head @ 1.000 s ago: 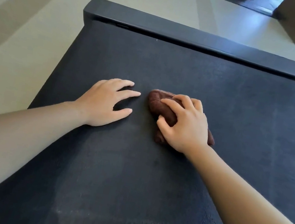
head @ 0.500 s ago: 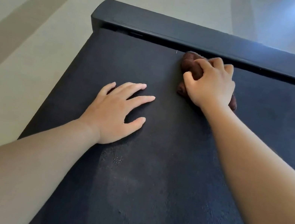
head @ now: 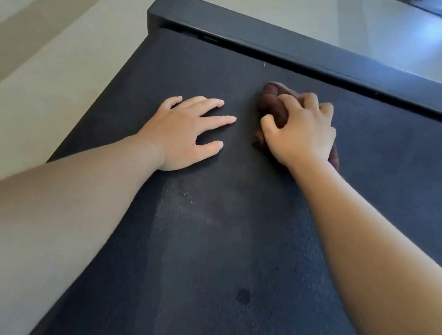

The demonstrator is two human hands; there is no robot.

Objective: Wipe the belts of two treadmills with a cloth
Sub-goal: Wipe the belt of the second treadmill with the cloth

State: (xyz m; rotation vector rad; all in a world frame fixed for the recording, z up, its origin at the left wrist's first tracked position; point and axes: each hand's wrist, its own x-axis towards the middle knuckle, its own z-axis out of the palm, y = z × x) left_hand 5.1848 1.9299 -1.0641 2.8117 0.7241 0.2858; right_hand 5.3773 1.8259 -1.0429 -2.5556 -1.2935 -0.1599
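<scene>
A dark treadmill belt (head: 227, 257) fills most of the view. My right hand (head: 301, 132) grips a bunched brown cloth (head: 273, 105) and presses it on the belt a short way before the far end. Most of the cloth is hidden under the hand. My left hand (head: 184, 131) rests flat on the belt to the left of the cloth, fingers straight and spread, holding nothing.
A black end cover (head: 294, 47) runs across the far end of the belt. Pale floor (head: 43, 47) lies to the left and beyond. A small dark spot (head: 243, 296) and faint streaks mark the near part of the belt.
The right hand pushed the cloth from mid-belt up to the end cover, then drew it back toward me. The left hand stayed flat on the belt.
</scene>
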